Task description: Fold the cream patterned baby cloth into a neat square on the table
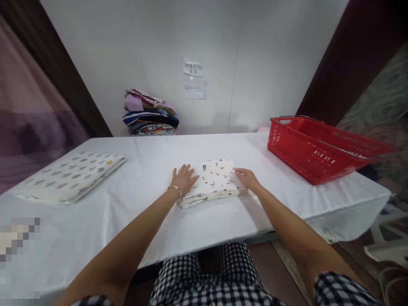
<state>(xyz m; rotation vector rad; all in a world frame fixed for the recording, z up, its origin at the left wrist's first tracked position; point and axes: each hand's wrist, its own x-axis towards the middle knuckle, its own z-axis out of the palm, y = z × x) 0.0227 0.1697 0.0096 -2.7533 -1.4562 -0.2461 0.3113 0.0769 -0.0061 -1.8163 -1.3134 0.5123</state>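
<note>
In the middle of the table lies a white cloth (pixel 216 176) with a small scattered print, folded into a thick rectangle of several layers. My left hand (pixel 184 180), with a bracelet at the wrist, rests on its left edge with the fingers spread. At the opposite side my right hand (pixel 247 177) pinches the cloth's right edge between thumb and fingers. Farther left, a second folded white cloth (pixel 73 174) with a grey cloud-like pattern lies flat, apart from both hands.
A red plastic basket (pixel 306 148) with metal handles stands at the table's right side. Behind the back edge rises a pile of folded fabrics (pixel 151 114). Paper notes (pixel 195 88) hang on the white wall. The white-covered table (pixel 134 170) ends just before my lap.
</note>
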